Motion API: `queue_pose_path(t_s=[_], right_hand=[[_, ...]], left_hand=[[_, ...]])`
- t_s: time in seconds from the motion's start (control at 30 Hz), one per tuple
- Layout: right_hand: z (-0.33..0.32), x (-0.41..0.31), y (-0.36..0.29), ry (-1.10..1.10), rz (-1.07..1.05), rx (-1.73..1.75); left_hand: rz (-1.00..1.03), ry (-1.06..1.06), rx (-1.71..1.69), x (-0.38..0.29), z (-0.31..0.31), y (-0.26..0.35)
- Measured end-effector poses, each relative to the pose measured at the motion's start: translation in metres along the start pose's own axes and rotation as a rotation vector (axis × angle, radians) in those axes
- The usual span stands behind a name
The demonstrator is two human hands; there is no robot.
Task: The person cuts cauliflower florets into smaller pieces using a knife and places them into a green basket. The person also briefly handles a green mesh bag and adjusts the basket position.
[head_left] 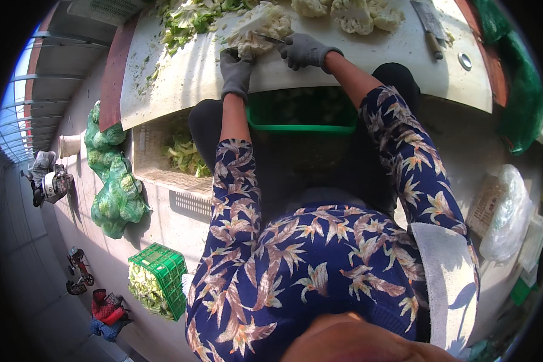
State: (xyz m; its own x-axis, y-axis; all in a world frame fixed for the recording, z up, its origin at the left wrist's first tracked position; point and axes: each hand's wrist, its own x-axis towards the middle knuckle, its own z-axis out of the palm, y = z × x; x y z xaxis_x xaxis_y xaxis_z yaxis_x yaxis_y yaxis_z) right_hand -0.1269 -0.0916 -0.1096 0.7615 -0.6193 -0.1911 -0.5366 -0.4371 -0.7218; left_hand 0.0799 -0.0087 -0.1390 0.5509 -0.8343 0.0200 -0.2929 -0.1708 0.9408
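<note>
A pale cauliflower head [268,19] rests on the white tabletop [181,86] near its front edge. My left hand [235,74], in a grey glove, grips its near left side; some fingertips are hidden beneath the florets. In my gloved right hand [304,50] is a small knife [270,39], its blade against the cauliflower and partly hidden there. Beyond the right hand lie more cauliflower heads [352,17]. Green leaf trimmings [188,25] are heaped to the left of the held head.
A cleaver [430,34] and a metal ring [464,61] lie at the tabletop's right. Below the table edge, between my knees, is a green tub [301,128]. On the left floor stand a plastic crate [172,178], green mesh sacks [117,199] and a green crate [169,276] of trimmings.
</note>
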Motion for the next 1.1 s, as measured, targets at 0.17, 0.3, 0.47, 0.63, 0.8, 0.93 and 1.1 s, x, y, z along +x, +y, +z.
queue_pose_path(t_s=[0.17,0.3,0.47,0.63,0.8,0.93,1.1], right_hand=[[-0.006,-0.007,-0.014,0.096,0.115,0.148],[-0.003,-0.003,-0.035,0.473,-0.21,0.003],[0.002,0.018,-0.024,0.749,-0.155,-0.24],[0.013,0.053,-0.007,0.562,0.014,-0.364],[-0.002,0.061,0.0,0.768,-0.036,-0.181],[-0.021,0.024,-0.021,0.782,-0.06,0.002],[0.014,-0.085,-0.066,0.334,-0.169,0.095]], left_hand=[[0.138,-0.16,0.133,0.024,-0.022,0.0],[-0.198,-0.08,-0.015,0.015,-0.014,0.023],[-0.164,-0.022,-0.061,-0.013,0.007,0.033],[-0.052,-0.003,-0.095,-0.014,0.011,0.011],[0.063,0.008,0.178,-0.017,0.004,-0.004],[0.327,-0.319,0.164,-0.033,-0.032,-0.009],[0.572,-0.308,-0.011,-0.072,-0.034,-0.017]])
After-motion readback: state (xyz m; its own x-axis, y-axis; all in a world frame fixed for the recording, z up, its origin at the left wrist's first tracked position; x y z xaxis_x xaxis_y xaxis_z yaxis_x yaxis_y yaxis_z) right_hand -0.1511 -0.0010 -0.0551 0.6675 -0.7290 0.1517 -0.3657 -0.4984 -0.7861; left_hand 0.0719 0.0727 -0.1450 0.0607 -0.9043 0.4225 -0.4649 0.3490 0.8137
